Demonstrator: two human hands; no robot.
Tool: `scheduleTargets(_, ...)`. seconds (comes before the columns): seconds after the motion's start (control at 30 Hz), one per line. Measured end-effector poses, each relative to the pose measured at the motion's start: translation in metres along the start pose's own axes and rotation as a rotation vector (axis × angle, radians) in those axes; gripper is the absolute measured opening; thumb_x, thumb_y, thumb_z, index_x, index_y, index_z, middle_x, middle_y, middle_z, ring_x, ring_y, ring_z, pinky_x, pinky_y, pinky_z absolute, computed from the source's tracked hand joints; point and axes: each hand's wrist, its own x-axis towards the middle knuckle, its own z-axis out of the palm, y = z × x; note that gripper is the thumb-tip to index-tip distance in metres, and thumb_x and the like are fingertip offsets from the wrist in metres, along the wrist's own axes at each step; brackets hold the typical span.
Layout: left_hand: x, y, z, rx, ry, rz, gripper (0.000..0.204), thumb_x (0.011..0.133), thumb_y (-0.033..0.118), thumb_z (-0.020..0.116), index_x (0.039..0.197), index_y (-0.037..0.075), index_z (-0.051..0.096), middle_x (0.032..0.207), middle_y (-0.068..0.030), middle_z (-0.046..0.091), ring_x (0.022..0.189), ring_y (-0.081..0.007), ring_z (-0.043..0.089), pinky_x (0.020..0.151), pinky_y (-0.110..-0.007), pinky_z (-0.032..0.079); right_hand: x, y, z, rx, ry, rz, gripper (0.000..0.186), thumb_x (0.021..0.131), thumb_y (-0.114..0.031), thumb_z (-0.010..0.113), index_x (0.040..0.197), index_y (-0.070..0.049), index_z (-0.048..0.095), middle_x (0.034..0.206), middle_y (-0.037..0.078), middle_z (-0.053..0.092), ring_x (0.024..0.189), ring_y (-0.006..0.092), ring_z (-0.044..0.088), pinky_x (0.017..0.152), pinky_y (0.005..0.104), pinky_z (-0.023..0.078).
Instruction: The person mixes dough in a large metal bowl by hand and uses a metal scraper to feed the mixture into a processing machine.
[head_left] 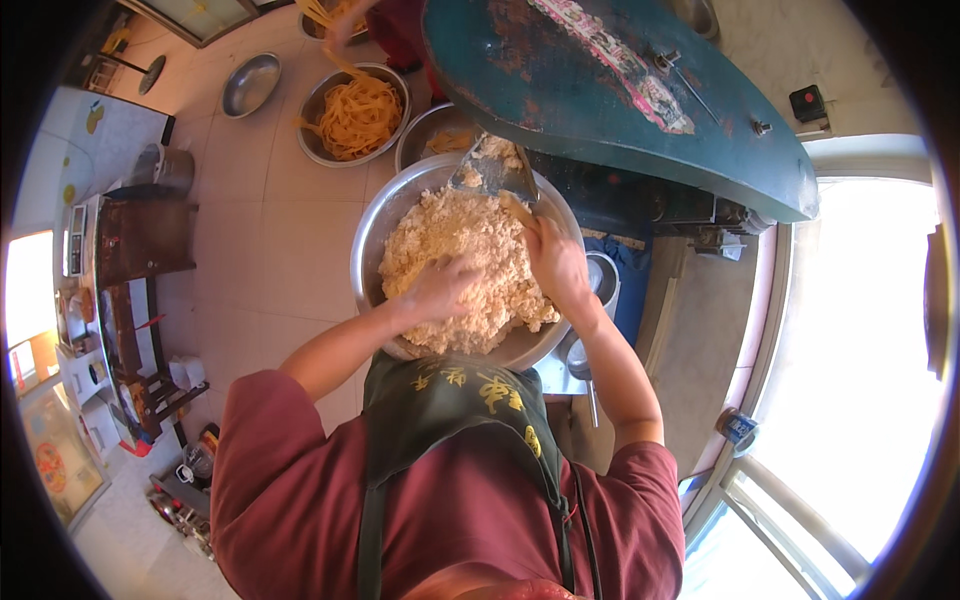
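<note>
A large steel basin (362, 262) in front of me is heaped with crumbly, pale dough (455, 235). Laid on that dough is my left hand (442, 290), its fingers stretched out and slightly blurred, with some fingertips among the crumbs. On the basin's right side my right hand (556, 262) is closed around the handle of a metal scoop (520, 182). Some crumbly dough sits in the scoop, which tilts against the far rim, under the edge of a big green machine (600, 100).
Beyond the basin stand a bowl of wide yellow noodles (358, 115) and another partly hidden bowl (425, 130). An oval metal bowl (251, 85) lies on the tiled floor. Another person's hand (345, 22) handles noodles at the top. A dark cabinet (145, 240) stands left; a bright window (850, 350) is right.
</note>
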Motion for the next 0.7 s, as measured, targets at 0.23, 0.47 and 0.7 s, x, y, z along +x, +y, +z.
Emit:
scheduleTargets(0.23, 0.029, -0.008, -0.002, -0.397, 0.285, -0.023, 0.05, 0.073, 0.012, 0.079, 0.121, 0.01, 0.064, 0.12, -0.0163, 0.056, 0.111, -0.0361, 0.056, 0.094, -0.044, 0.049, 0.092, -0.002, 0.035, -0.299, -0.192, 0.016, 0.03, 0.099, -0.025, 0.048, 0.11, -0.001, 0.06, 0.081, 0.022, 0.07, 0.074, 0.0387, 0.07, 0.066, 0.0506, 0.055)
scheduleTargets(0.47, 0.044, -0.02, -0.029, -0.34, 0.253, -0.207, 0.046, 0.079, 0.015, 0.077, 0.122, 0.009, 0.063, 0.111, -0.0202, 0.061, 0.099, -0.0343, 0.063, 0.087, -0.045, 0.053, 0.093, -0.014, 0.038, -0.351, -0.26, 0.036, 0.036, 0.099, -0.028, 0.05, 0.121, -0.001, 0.059, 0.084, 0.021, 0.072, 0.076, 0.038, 0.071, 0.066, 0.0484, 0.057)
scheduleTargets(0.7, 0.041, -0.039, -0.031, -0.223, 0.208, -0.255, 0.041, 0.085, 0.022, 0.073, 0.123, 0.009, 0.063, 0.112, -0.0181, 0.064, 0.099, -0.0327, 0.066, 0.083, -0.044, 0.057, 0.092, 0.005, 0.056, -0.326, -0.181, 0.064, 0.038, 0.101, -0.033, 0.046, 0.1, 0.001, 0.063, 0.078, 0.025, 0.069, 0.071, 0.0423, 0.069, 0.065, 0.0517, 0.056)
